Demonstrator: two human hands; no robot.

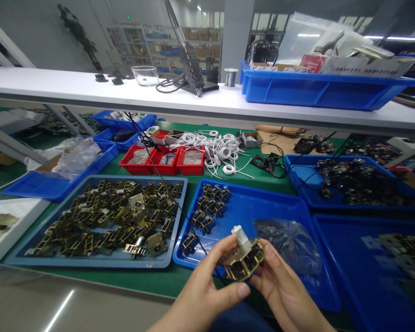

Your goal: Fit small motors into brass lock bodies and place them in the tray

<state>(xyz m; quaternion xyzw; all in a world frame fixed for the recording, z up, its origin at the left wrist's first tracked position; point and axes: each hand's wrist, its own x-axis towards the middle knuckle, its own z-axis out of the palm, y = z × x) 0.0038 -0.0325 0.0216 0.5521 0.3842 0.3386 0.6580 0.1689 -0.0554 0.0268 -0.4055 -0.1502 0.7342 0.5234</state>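
Note:
Between my two hands is a small gear-motor assembly [244,263], with metal plates, brass posts and a silver motor can with a white top. My left hand [210,286] grips its left side, thumb below and fingers behind. At its right edge, the fingers of my right hand [280,276] close on it too. Just beyond lies a blue tray [256,198] with several similar assemblies [207,207] at its left and a clear plastic bag [290,244] of dark parts at its right. A grey-blue tray [100,260] full of more brass-posted assemblies stands to the left.
Red bins [190,168] of small metal parts and coiled white cables [221,147] lie behind the trays. More blue trays [349,253] stand at right. A white shelf [207,99] crosses above, bearing a soldering iron stand [193,69] and a blue bin [314,90]. Another person's hand [290,130] shows behind.

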